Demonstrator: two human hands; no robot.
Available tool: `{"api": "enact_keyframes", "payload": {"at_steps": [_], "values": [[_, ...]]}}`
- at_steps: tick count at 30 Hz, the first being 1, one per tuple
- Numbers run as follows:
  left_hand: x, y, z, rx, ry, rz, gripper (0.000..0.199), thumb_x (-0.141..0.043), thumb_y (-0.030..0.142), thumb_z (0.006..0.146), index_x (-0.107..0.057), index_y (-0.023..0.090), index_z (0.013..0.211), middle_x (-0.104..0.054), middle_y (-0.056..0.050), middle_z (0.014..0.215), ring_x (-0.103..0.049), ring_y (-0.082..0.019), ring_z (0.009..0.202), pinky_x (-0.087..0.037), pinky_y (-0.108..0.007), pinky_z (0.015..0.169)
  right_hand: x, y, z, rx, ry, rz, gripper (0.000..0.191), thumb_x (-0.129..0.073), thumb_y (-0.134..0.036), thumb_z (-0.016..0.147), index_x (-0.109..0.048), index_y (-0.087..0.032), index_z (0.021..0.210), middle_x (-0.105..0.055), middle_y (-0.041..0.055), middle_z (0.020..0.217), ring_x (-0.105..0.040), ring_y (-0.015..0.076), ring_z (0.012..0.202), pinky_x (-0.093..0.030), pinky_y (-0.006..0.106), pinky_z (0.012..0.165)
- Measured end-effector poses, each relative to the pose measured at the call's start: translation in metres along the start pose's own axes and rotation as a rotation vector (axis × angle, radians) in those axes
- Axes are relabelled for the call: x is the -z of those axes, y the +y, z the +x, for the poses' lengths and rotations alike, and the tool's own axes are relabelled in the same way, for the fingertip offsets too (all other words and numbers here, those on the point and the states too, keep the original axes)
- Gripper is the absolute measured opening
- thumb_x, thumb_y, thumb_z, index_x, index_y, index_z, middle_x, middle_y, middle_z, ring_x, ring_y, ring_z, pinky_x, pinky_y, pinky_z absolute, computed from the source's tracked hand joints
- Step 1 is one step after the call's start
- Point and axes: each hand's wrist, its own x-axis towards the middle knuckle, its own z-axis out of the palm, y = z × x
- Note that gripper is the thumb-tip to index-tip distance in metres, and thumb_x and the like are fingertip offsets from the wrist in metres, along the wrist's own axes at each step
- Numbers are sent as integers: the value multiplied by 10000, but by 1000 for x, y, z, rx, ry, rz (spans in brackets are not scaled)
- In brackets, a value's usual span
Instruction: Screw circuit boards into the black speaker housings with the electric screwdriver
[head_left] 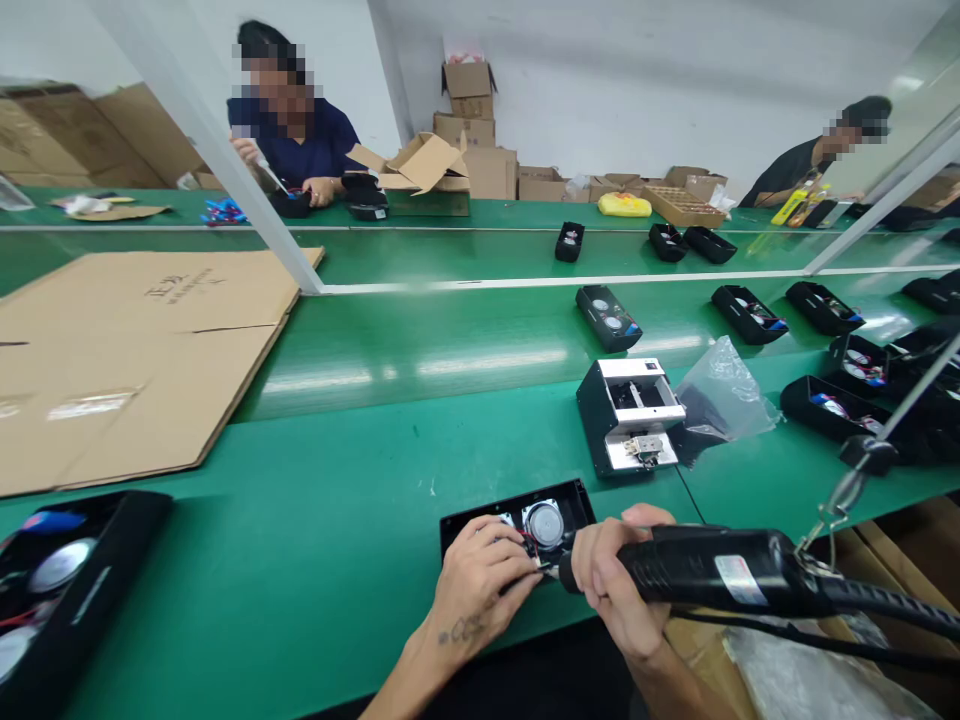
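Observation:
My right hand (pixel 622 575) is wrapped round a black electric screwdriver (pixel 720 570), whose tip points left into an open black speaker housing (pixel 576 497). A round silvery speaker (pixel 545 523) sits in the housing, with red wires beside it. My left hand (pixel 484 570) reaches over the housing's near left side. Its fingers are bent and pressed together close to the screwdriver's tip, and what they pinch is hidden. Behind the housing stands a black and white screw feeder (pixel 634 415).
A large flat cardboard sheet (pixel 135 360) lies at left, above another speaker housing (pixel 112 590). A clear plastic bag (pixel 724 395) rests beside the feeder. Several housings (pixel 840 410) crowd the right. The screwdriver hangs from a cable (pixel 844 490). Two co-workers (pixel 300 130) sit across the bench.

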Motion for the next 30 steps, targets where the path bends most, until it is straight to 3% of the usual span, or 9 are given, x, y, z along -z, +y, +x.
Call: {"api": "enact_keyframes", "payload": {"at_steps": [5, 12, 30], "values": [[-8, -2, -6, 68, -57, 122, 257, -809, 504, 955, -750, 267, 1034, -828, 13, 926, -763, -249, 1028, -516, -482, 1074, 9, 3, -3, 11, 31, -86, 353, -608, -197, 1060, -514, -363, 1357, -540, -98, 671, -505, 120, 458, -440, 281, 483], [-18, -4, -12, 77, -191, 244, 188, -818, 376, 953, -737, 256, 1072, -828, -1, 949, -749, -243, 1062, -488, -488, 1135, 19, 10, -1, -21, 123, -132, 311, -638, -208, 1056, -516, -326, 1317, -521, -105, 688, -492, 101, 456, -437, 243, 460], [-14, -3, -9, 74, -210, 237, 164, -803, 346, 965, -727, 233, 1056, -817, -5, 943, -745, -245, 1040, -491, -486, 1113, 20, 19, -4, -26, 105, -141, 303, -641, -225, 1056, -508, -326, 1309, -520, -102, 700, -491, 96, 444, -437, 243, 444]]}}
